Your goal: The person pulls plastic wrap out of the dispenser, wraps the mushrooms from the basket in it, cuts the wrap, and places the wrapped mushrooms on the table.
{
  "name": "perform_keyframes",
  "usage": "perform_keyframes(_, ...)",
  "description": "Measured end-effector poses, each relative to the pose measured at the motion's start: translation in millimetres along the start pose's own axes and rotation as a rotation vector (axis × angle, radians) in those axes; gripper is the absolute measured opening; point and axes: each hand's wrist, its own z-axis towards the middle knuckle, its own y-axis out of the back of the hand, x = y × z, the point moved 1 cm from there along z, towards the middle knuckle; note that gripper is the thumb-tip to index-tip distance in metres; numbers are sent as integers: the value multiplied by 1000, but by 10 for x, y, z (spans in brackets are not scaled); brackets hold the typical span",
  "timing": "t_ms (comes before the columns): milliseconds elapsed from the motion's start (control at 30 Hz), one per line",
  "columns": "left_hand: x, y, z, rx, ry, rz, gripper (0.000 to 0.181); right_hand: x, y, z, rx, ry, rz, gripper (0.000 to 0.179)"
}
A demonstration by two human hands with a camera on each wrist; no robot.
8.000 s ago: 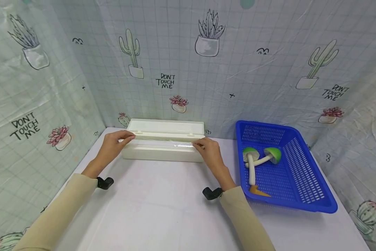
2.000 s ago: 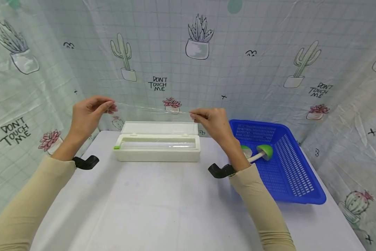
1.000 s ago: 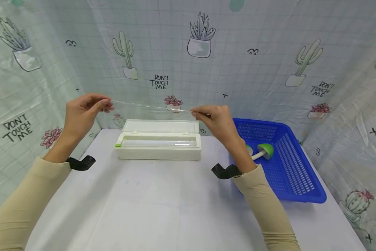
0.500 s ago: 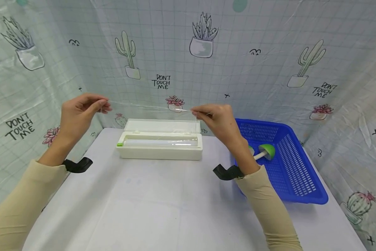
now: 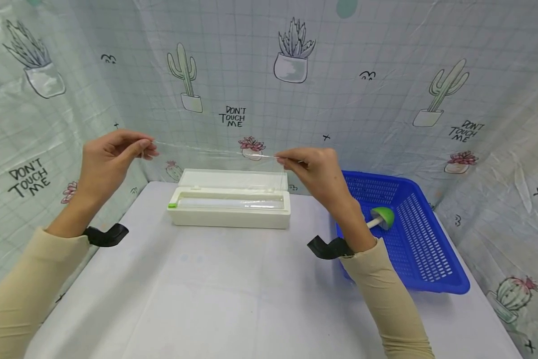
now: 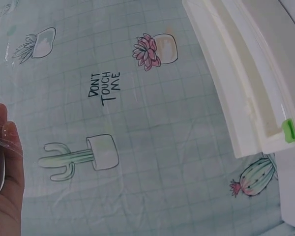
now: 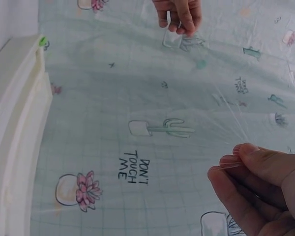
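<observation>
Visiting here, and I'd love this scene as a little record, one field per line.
Left hand: pinches one end of the clear film
Right hand: pinches the other end
Film: raised off the table; lower edge hard to see
Box: white, lid open, pale roll inside
Basket: blue, at the table's right
Basket contents: green-capped mushroom; the right arm hides part

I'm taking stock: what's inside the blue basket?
One green-capped mushroom shows in the blue basket. The right forearm covers part of its left side; anything behind it cannot be seen.
</observation>
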Motion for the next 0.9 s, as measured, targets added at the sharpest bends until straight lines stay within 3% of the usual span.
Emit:
perform_keyframes(567, -126, 67, -103, 23, -40, 39, 15, 156, 104, -160, 23, 48, -3, 17)
perform_keyframes(900, -192, 129, -275, 53, -89, 81, 16, 213, 126, -279, 30, 72, -15, 15)
